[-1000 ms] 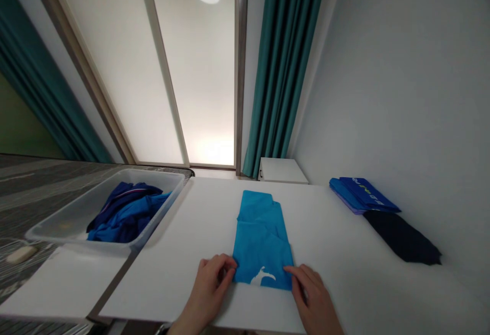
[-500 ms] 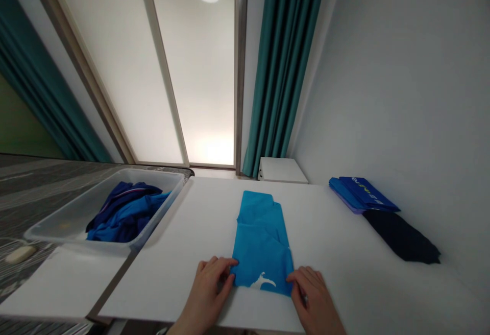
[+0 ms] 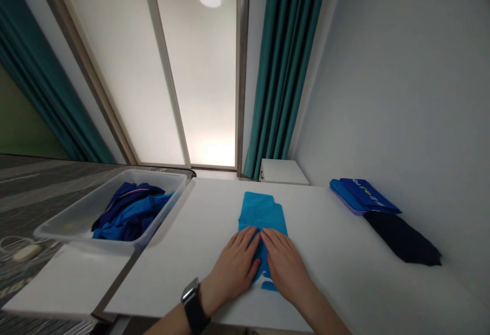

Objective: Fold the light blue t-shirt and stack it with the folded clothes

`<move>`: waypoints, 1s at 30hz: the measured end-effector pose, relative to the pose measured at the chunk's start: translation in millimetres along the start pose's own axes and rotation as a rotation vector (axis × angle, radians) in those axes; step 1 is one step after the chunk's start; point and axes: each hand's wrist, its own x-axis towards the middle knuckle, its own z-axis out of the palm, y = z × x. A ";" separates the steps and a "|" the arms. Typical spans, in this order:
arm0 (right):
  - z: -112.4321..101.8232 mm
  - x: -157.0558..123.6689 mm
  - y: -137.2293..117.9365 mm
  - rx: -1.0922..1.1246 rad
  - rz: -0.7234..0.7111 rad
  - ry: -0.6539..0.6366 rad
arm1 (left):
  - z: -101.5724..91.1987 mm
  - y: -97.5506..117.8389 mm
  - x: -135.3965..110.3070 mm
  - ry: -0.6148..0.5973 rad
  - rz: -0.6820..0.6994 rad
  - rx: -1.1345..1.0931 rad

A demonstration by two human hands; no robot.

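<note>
A folded bright blue garment [image 3: 260, 207] with a white print near its close end lies flat on the white table [image 3: 179, 253]. My left hand [image 3: 239, 256] rests palm down on its left half, fingers stretched forward. Beside it my right hand [image 3: 283, 258] lies flat on the right half, its fingertips close to those of the left. Both hands cover much of the garment's middle. A dark watch [image 3: 194, 304] is on my left wrist.
A translucent plastic bin [image 3: 80, 217] with crumpled blue clothes [image 3: 133, 210] stands at the left. Folded blue clothes [image 3: 363, 195] and a dark folded garment [image 3: 401, 238] lie at the right by the wall. A white cabinet [image 3: 283, 171] stands beyond the table.
Both hands have left the garment's near corners and moved inward and forward onto its middle, where they now lie flat. The garment stays in about the same place.
</note>
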 end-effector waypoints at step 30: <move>-17.4 -41.8 16.8 0.124 -0.253 -0.202 | -36.6 -39.1 -18.4 -0.211 0.363 -0.151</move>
